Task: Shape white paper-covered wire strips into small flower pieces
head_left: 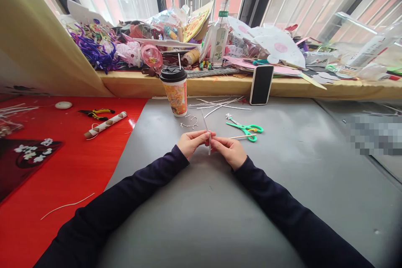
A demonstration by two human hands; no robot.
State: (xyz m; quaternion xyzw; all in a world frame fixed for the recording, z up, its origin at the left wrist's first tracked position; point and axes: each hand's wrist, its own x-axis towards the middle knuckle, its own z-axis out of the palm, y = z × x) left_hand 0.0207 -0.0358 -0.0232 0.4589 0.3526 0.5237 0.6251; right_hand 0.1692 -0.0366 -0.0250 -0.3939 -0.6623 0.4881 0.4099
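A thin white strip [204,120] stands up at a slight tilt between my two hands, over the grey mat. My left hand [193,142] pinches it from the left, and my right hand [231,151] pinches it from the right, fingertips close together. A short end sticks out below the fingers. Just beyond my right hand lies a thin pale stick [241,137], beside green-handled scissors [245,128]. Several loose white strips [224,104] cross each other farther back. Short twisted white cords [190,122] lie behind my left hand.
A lidded paper cup [175,94] with a straw and a leaning phone [261,85] stand at the mat's back edge. On the red surface are yellow-black pliers [97,114] and a cord-wrapped roll [106,125]. Craft materials and a plastic bottle [220,39] crowd the sill.
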